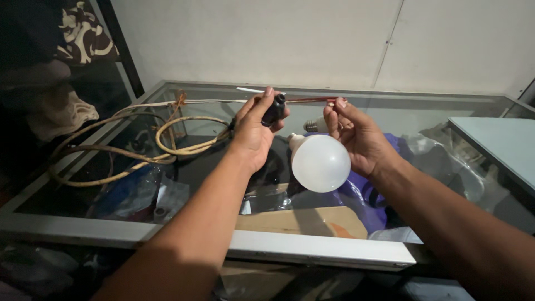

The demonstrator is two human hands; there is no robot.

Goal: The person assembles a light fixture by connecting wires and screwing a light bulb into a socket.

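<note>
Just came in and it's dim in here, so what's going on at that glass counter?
A person is working over a glass-topped counter. Their left hand grips a small black lamp socket on a cable, while the right hand pinches a thin reddish wire stretched from it. A large white bulb lies on the glass between the hands, and a coiled beige cable lies to the left.

Glass-topped display case (pixel 312 252), coiled beige cable (pixel 117 153), cardboard piece (pixel 301 221), patterned cloth (pixel 83 33)
</note>
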